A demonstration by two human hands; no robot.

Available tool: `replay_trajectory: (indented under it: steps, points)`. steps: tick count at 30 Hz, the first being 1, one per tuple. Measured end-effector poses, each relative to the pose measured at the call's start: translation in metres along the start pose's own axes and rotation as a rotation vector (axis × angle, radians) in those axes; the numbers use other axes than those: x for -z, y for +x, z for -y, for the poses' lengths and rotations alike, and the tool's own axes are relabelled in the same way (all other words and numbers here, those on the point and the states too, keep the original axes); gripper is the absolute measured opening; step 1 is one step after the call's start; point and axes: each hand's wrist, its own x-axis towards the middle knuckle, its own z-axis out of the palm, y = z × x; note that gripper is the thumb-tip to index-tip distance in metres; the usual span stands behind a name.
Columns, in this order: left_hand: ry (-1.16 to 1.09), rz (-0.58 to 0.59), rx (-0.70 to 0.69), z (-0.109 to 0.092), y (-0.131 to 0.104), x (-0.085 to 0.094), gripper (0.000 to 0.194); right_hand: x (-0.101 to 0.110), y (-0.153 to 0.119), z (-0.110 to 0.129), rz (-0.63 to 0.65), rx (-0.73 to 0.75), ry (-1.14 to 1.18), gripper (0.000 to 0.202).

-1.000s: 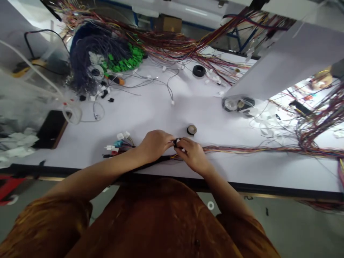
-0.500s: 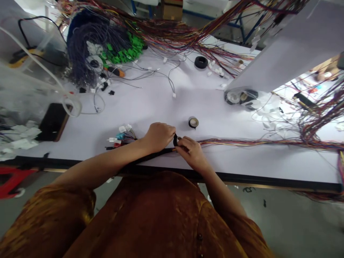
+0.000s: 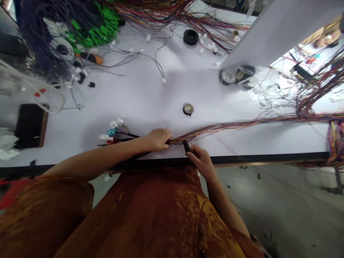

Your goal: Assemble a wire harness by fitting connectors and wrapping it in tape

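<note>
My left hand [image 3: 159,139] is closed around a wire harness [image 3: 193,134] where its black-wrapped part meets the loose coloured wires. Between the fingertips of my right hand [image 3: 200,157] is a short strip of black tape [image 3: 186,147], its upper end close to the wires. White, blue and red connectors [image 3: 112,132] end the harness to the left. Just beyond the hands lies a small roll of black tape [image 3: 188,109] on the table.
A larger black tape roll [image 3: 190,37] lies farther back. Dark cables with green connectors [image 3: 92,30] are heaped at back left, near a phone [image 3: 31,125]. A slanted white post [image 3: 252,39] rises at right, with tape rolls [image 3: 236,76] at its foot.
My hands have moved apart: the right one has come down and right with the tape strip, the left one now grips the harness. The camera view has also shifted.
</note>
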Motion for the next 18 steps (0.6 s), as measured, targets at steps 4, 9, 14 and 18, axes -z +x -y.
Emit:
replay_trajectory:
  steps: [4,9,14,18]
  points:
    - [-0.665,0.325,0.076,0.017,0.01,0.015,0.018,-0.015,-0.005,-0.003,0.036,-0.059,0.034,0.024]
    - [-0.971,0.627,0.006,0.03,0.016,0.028,0.029,-0.021,0.011,-0.001,0.029,0.023,-0.009,0.024]
    - [-1.034,0.629,0.015,0.028,0.016,0.025,0.034,-0.022,0.022,0.004,0.059,0.082,0.003,0.022]
    - [-1.078,0.536,0.109,0.021,0.008,0.017,0.031,-0.02,0.014,0.014,0.102,0.057,0.033,0.018]
